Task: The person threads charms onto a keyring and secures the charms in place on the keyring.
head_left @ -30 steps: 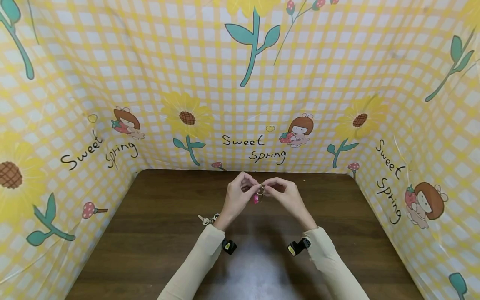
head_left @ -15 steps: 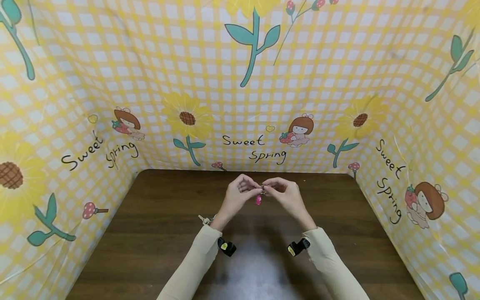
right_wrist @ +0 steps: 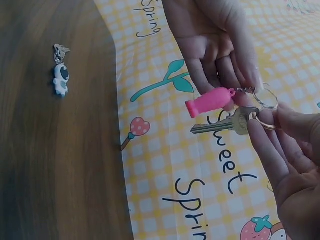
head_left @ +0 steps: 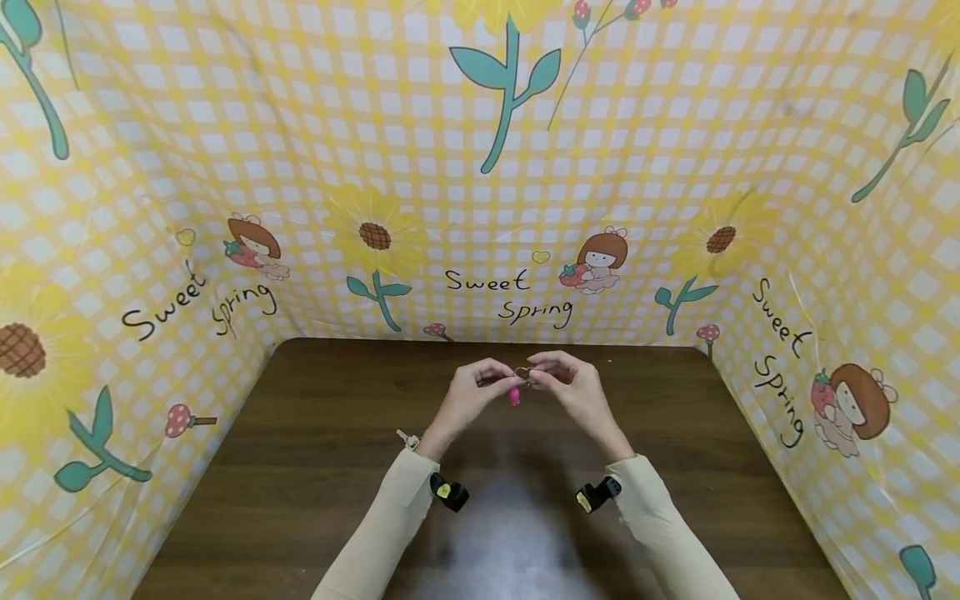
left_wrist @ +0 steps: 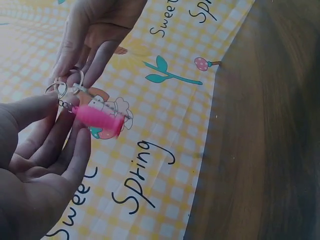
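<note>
Both hands meet in the air above the far part of the table. My left hand [head_left: 472, 392] pinches a thin metal split ring [right_wrist: 268, 98] between thumb and fingers. From that ring a pink charm [right_wrist: 211, 101] hangs by a short chain, also seen as the pink charm [left_wrist: 99, 120] in the left wrist view. My right hand [head_left: 573, 387] pinches a second ring [right_wrist: 270, 125], which carries a brass-coloured key [right_wrist: 235, 121]. The two rings are very close together; whether they are linked I cannot tell.
A white astronaut keychain [right_wrist: 61, 80] with a key lies on the dark wooden table [head_left: 330, 500], left of my left wrist. A yellow checked cloth [head_left: 480, 208] with printed flowers and lettering stands round the table's back and sides.
The left hand and forearm have shifted slightly left and down, covering more of the keychain on the table. The rings have turned in the fingers, and the pink charm swings a little.
</note>
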Available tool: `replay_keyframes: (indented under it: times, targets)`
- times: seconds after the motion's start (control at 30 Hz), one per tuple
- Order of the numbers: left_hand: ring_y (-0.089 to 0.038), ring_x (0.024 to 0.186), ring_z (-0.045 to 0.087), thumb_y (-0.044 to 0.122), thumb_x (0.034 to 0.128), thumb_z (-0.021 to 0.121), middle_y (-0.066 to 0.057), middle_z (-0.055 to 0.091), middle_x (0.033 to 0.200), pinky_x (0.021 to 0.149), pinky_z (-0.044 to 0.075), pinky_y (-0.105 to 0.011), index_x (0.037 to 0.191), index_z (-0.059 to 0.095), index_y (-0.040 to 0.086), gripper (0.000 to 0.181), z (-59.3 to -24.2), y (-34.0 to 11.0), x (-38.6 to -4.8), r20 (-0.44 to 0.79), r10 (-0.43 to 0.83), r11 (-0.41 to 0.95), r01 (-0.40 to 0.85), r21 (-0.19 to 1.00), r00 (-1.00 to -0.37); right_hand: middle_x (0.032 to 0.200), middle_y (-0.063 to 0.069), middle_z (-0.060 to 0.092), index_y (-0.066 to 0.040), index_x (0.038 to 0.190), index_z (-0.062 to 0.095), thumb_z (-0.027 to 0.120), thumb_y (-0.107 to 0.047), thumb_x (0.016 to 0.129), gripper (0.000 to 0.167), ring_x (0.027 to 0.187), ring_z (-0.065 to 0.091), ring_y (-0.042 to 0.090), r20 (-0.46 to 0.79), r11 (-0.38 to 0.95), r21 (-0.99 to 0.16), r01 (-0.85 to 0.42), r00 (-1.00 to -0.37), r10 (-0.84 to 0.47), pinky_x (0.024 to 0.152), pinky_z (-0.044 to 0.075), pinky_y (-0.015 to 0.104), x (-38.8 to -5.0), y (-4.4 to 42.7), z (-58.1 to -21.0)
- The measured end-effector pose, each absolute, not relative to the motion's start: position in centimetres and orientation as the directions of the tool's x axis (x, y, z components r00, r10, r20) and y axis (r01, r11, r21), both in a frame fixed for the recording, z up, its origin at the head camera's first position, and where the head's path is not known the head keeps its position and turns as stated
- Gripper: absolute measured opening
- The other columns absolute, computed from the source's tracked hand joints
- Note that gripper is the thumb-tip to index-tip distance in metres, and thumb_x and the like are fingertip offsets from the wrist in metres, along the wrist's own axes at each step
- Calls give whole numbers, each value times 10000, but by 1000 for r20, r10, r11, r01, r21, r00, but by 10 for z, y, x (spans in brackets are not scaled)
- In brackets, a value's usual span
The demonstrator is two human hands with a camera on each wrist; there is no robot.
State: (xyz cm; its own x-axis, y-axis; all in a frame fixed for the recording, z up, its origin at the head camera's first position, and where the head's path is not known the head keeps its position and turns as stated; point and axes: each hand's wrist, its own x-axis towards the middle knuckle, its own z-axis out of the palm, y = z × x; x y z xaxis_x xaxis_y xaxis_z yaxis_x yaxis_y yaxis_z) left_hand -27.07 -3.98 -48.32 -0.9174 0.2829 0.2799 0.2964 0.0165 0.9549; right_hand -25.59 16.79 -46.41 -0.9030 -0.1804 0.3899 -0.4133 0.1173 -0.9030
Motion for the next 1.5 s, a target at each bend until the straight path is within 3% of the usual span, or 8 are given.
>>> replay_keyframes:
  times: [0.13, 0.23, 0.47, 0.57, 0.73, 0.97, 1.17, 1.5]
  targets:
    - [-196, 833, 725, 34, 996, 736, -193, 766, 953, 786, 577, -316, 1026, 728, -46, 86, -479, -40, -271, 275, 279, 20, 292, 956, -920, 998, 242, 756, 96, 1084, 742, 735, -7, 987, 142, 871, 752, 153, 394, 134, -900, -416, -905, -162, 826, 622, 479, -256, 169, -463]
    - [-206, 772, 706, 38, 1001, 731, -209, 749, 922, 729, 563, -268, 1025, 726, -53, 95, -477, -40, -271, 269, 277, 11, 283, 959, -923, 1001, 248, 754, 95, 1056, 742, 724, -6, 994, 120, 867, 747, 144, 387, 121, -905, -408, -907, -163, 823, 629, 445, -256, 168, -463]
    - [-250, 901, 756, 52, 981, 762, -161, 796, 975, 811, 541, -236, 1019, 737, -65, 125, -474, -41, -269, 274, 251, 53, 296, 954, -928, 986, 290, 726, 128, 1058, 717, 697, 24, 1004, 118, 839, 731, 137, 391, 89, -907, -411, -902, -180, 773, 638, 350, -255, 167, -460]
    - [-244, 861, 750, 73, 960, 793, -138, 799, 936, 779, 536, -240, 985, 766, -34, 114, -474, -42, -270, 283, 218, 91, 308, 947, -934, 982, 280, 727, 119, 1054, 719, 697, 19, 1006, 113, 840, 725, 125, 393, 88, -906, -414, -901, -185, 770, 638, 348, -255, 166, -458]
    - [-167, 789, 717, 90, 926, 835, -72, 799, 875, 727, 526, -241, 930, 804, 33, 66, -474, -40, -270, 295, 184, 153, 324, 934, -937, 956, 240, 749, 95, 1045, 735, 720, 6, 994, 104, 845, 732, 163, 404, 157, -888, -432, -897, -181, 755, 637, 336, -254, 164, -458]
    - [-315, 832, 755, 80, 940, 817, -77, 797, 881, 718, 548, -244, 955, 814, 31, 52, -471, -39, -268, 326, 229, 136, 362, 922, -917, 913, 192, 762, 78, 1010, 748, 756, 8, 963, 85, 809, 739, 255, 460, 249, -839, -484, -875, -151, 702, 632, 311, -255, 161, -461]
    - [-304, 840, 753, 59, 954, 791, -93, 792, 889, 750, 572, -286, 969, 812, 16, 50, -472, -38, -266, 341, 246, 162, 386, 908, -907, 886, 184, 759, 71, 981, 752, 761, 42, 943, 49, 784, 735, 334, 477, 274, -823, -497, -868, -142, 680, 636, 355, -256, 159, -463]
    - [-359, 786, 725, 46, 919, 824, -105, 781, 870, 677, 533, -238, 941, 792, -4, 63, -465, -38, -268, 322, 282, 207, 385, 899, -904, 869, 97, 777, 11, 951, 788, 801, 37, 907, 52, 754, 732, 225, 522, 401, -745, -533, -840, -148, 654, 589, 282, -256, 157, -466]
